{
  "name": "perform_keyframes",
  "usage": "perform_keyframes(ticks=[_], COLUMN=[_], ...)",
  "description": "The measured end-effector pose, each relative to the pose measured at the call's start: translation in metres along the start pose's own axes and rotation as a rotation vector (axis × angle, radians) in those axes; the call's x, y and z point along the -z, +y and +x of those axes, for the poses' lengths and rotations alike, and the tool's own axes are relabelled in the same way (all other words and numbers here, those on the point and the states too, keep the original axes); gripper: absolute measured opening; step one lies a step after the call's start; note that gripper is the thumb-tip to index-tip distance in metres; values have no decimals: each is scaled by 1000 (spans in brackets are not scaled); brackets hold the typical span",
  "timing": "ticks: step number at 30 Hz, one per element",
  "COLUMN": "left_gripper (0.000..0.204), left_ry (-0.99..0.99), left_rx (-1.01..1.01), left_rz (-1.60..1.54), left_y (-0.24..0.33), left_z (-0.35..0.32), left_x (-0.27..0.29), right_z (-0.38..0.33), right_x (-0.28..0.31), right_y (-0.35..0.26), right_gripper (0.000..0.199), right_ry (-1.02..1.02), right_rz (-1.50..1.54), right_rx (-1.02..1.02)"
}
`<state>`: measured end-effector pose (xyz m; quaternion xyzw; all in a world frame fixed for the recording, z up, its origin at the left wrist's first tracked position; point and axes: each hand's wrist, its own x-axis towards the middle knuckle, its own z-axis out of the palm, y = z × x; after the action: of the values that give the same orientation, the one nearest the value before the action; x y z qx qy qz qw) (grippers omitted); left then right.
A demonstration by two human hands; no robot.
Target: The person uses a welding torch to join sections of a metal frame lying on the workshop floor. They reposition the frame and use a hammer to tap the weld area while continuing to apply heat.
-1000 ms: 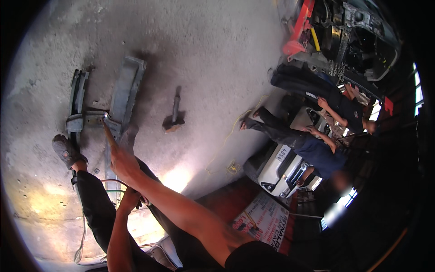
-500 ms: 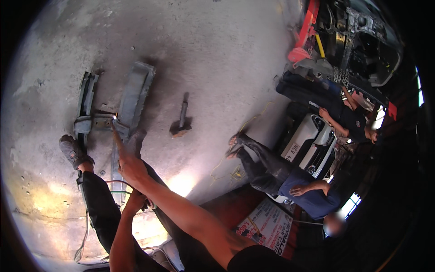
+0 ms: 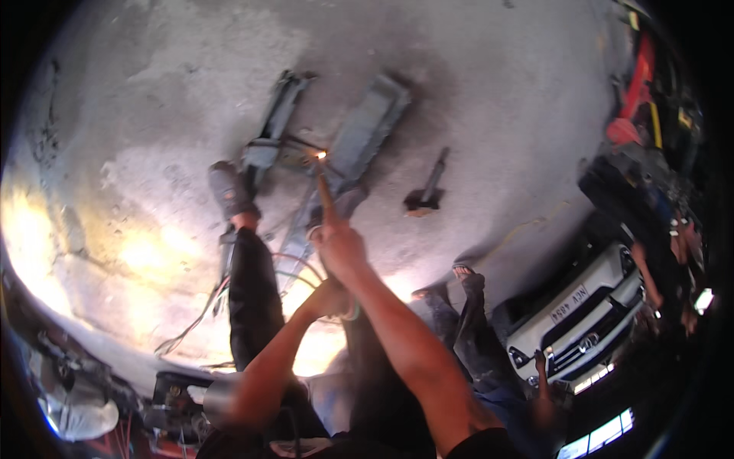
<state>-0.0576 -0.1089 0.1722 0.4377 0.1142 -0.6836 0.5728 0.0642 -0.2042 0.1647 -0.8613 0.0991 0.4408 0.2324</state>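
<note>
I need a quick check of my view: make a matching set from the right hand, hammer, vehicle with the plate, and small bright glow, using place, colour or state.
Column one:
1. Right hand
2. Hammer
3. Vehicle with the plate
4. Small bright glow

Column two:
A. White-bodied, toward the picture's right
B. At the far tip of the slender tool
C. Closed around that tool
D. Lying on the floor

Pairs: 1-C, 2-D, 3-A, 4-B
</note>
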Motion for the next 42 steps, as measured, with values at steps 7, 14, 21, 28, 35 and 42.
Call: perform_keyframes(ticks=[7, 14, 21, 28, 35, 42], left_gripper=[29, 30, 33, 33, 26, 26], left_ry=[120, 144, 284, 244, 280, 260], left_rx=[63, 81, -74, 133, -62, -34], left_rz=[-171, -68, -15, -106, -49, -9], left_y=[11, 1, -20, 4, -24, -10], left_z=[-8, -7, -1, -6, 9, 1], left_x=[3, 8, 6, 11, 5, 7], right_z=[-2, -2, -7, 0, -9, -9], right_x=[28, 12, 8, 3, 3, -3], right_y=[-33, -33, -33, -29, -32, -24], right_gripper=[99, 92, 58, 54, 66, 86], right_ry=[-82, -3, -144, -146, -94, -47], right_rz=[49, -65, -49, -107, -22, -26], right_rx=[10, 47, 10, -61, 62, 97])
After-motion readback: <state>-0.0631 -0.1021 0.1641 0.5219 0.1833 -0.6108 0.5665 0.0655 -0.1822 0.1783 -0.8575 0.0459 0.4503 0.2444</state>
